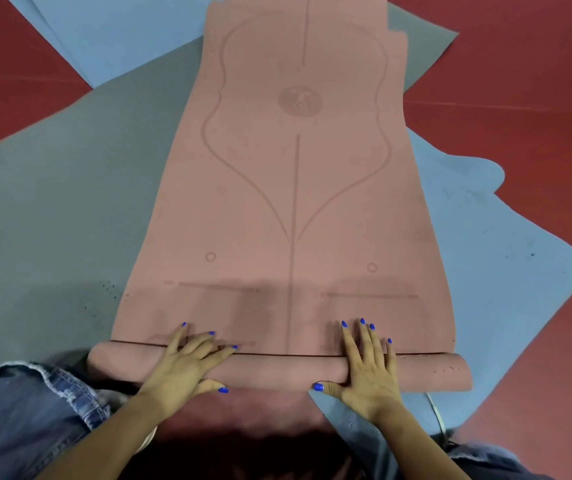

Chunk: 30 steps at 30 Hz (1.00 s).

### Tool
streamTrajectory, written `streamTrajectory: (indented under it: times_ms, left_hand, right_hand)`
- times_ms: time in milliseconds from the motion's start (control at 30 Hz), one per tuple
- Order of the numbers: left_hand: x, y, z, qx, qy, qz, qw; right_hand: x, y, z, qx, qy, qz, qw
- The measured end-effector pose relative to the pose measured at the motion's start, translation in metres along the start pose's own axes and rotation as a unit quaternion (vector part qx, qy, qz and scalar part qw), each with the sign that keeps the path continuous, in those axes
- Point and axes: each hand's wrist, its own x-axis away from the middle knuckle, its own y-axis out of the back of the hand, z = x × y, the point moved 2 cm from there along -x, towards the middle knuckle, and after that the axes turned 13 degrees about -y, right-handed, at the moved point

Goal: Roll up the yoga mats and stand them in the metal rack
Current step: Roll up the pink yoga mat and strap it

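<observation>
A pink yoga mat (pixel 295 188) with printed alignment lines lies stretched away from me. Its near end is wound into a short roll (pixel 270 370) running left to right. My left hand (pixel 187 365) lies flat on the roll left of centre, fingers spread forward over it. My right hand (pixel 369 368) presses on the roll right of centre, fingers straight, thumb behind the roll. No metal rack is in view.
A grey mat (pixel 70 209) lies flat under the pink one on the left. Light blue mats (pixel 506 265) spread out on the right and at the far left (pixel 111 36). Red floor (pixel 520 98) surrounds them. My jeans-clad knees (pixel 25 420) are at the bottom corners.
</observation>
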Motion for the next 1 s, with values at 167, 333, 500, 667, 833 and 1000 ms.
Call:
streamTrajectory:
  times_ms: [167,333,500,667,833,1000]
  left_hand:
    - [-0.002,-0.001,0.004,-0.023,-0.014,-0.041,0.999]
    - [-0.004,0.003,-0.006,-0.054,0.061,-0.124,0.989]
    - [0.002,-0.009,-0.038,0.034,0.186,-0.220,0.957]
    - [-0.001,-0.018,-0.043,0.051,0.197,-0.145,0.968]
    - [-0.018,-0.008,-0.021,0.034,0.167,-0.033,0.985]
    - [-0.044,0.002,-0.001,0.027,0.188,-0.018,0.982]
  right_hand:
    - [-0.005,0.002,-0.001,-0.008,0.022,-0.018,1.000]
    - [-0.015,0.017,0.004,0.021,0.025,-0.026,0.999]
    - [-0.021,0.019,0.007,0.017,0.032,-0.025,0.999]
    - [-0.028,0.026,0.010,0.003,0.026,-0.030,0.999]
    - [-0.039,0.046,0.019,-0.015,0.027,-0.046,0.998]
    - [-0.036,0.052,0.041,-0.043,-0.031,-0.197,0.979]
